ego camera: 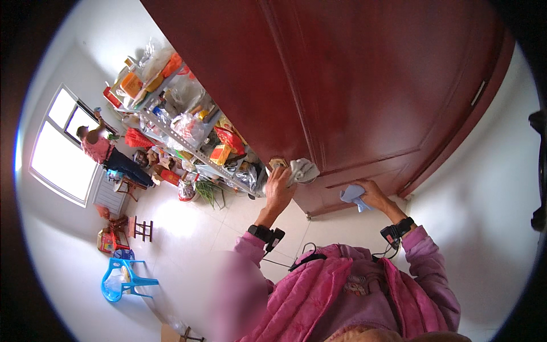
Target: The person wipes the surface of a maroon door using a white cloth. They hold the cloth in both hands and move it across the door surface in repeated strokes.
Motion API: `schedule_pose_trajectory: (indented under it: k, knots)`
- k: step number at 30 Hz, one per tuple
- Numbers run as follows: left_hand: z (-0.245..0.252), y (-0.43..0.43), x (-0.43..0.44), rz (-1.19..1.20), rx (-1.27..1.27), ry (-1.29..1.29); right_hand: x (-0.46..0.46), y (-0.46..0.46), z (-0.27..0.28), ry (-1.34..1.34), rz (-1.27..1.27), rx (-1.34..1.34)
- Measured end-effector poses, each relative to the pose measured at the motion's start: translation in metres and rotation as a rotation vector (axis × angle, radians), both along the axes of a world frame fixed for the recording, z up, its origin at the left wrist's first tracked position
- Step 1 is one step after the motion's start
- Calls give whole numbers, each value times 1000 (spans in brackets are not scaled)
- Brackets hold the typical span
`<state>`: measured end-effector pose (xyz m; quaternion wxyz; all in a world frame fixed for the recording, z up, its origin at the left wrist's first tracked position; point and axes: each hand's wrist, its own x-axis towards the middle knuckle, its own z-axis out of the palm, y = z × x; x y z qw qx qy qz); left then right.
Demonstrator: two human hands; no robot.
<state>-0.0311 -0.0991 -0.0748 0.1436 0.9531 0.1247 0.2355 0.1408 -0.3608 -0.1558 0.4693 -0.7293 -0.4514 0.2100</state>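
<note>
A dark red panelled door (350, 85) stands before me. My left hand (280, 188) is at the door's edge, near its handle plate (277, 163), with a whitish-grey cloth (304, 171) bunched in its fingers. The fingers partly hide the handle. My right hand (376, 194) holds a light blue cloth (354, 196) by the lower part of the door. Both wrists carry black strapped devices.
A metal shelf rack (201, 156) crowded with bags and boxes stands beyond the door's edge. Another person (98, 145) is at the window (64, 158). A blue plastic chair (136, 280) and small wooden stool (144, 228) stand at left. A white wall (470, 205) is at right.
</note>
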Motion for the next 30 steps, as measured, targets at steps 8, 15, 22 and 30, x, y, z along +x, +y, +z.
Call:
schedule_pose_trajectory:
  k: [8,15,22,30]
  knots:
    - [6,-32,6,49,-1460,-64,-9,12,32,260,-24,62]
    - [6,-42,7,-32,-1452,-89,-15,31,50,246,-46,142]
    - [-17,-37,1,-60,-1277,-86,-13,43,40,250,41,60]
    - [-29,-44,-3,29,-736,26,-20,56,17,104,106,-120]
